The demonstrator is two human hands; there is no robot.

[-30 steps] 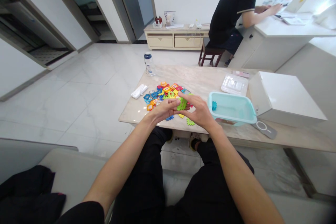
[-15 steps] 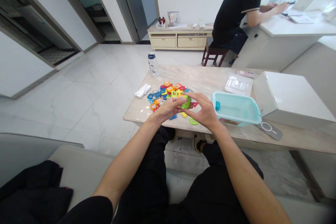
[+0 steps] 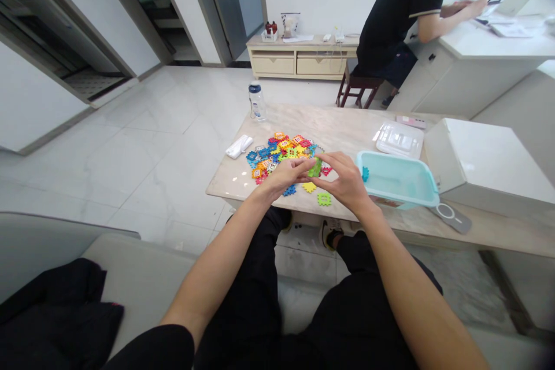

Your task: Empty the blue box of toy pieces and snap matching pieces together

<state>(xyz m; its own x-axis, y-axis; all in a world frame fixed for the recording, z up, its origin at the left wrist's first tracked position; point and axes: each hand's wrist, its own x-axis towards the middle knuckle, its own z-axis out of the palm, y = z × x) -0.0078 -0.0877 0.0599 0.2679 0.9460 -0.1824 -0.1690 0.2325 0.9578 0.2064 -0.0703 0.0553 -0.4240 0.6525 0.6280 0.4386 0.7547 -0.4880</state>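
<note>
Between my two hands is a green toy piece point(image 3: 315, 167), held just above the near part of the table point(image 3: 221, 182). My left hand point(image 3: 287, 176) grips its left side, and my right hand point(image 3: 347, 180) has thumb and fingers on its right side. A pile of colourful notched plastic pieces point(image 3: 265, 153) lies behind and left of my hands, partly hidden by them. Nearer the table's front edge lie a yellow piece point(image 3: 309, 187) and another green piece point(image 3: 324, 199). One blue piece point(image 3: 365, 174) is inside the light-blue bin point(image 3: 401, 204).
Around the pieces are a white tissue pack point(image 3: 239, 147) and a water bottle point(image 3: 257, 103). Toward the right are a clear lid point(image 3: 399, 140), a white box point(image 3: 494, 150) and a grey flat object point(image 3: 459, 221). A person in black point(image 3: 390, 11) sits beyond the table.
The whole view has shifted slightly, moving the scene a little to the right. Both hands still hold the green piece, with no clear change in grip.
</note>
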